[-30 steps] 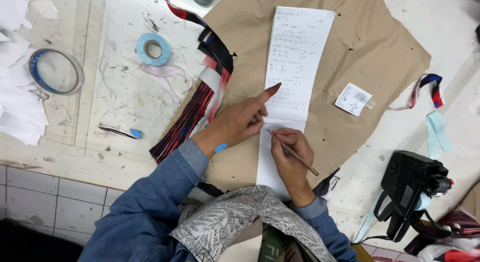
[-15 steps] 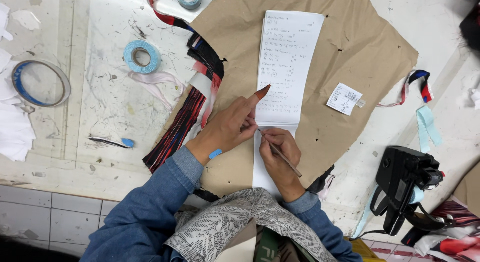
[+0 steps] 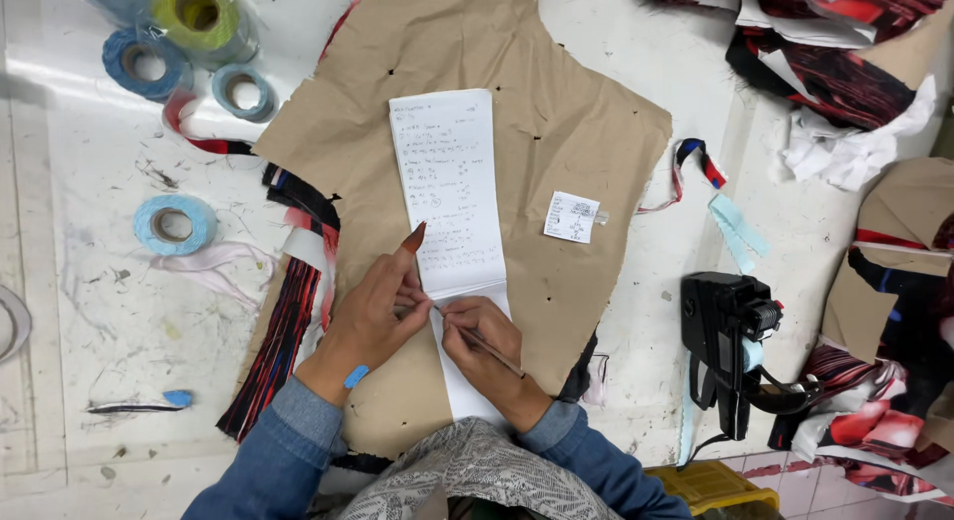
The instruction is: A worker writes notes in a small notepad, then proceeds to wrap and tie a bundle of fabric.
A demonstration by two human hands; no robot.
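The right hand (image 3: pixel 484 339) pinched a thin pencil (image 3: pixel 487 343) in a writing grip, its tip meeting the lower edge of the long white note sheet (image 3: pixel 449 197), seemingly to write there. The left hand (image 3: pixel 376 309) grasped nothing; it lay flat at the sheet's left edge, forefinger stretched up alongside, apparently pinning the paper. Both blue-sleeved forearms angled in toward the sheet. The sheet lay on a brown paper pattern piece (image 3: pixel 556 133), with striped fabric (image 3: pixel 288 321) left of the sheet, a small white tag (image 3: pixel 572 217) right of it, and a black tagging gun (image 3: pixel 730 346) farther right.
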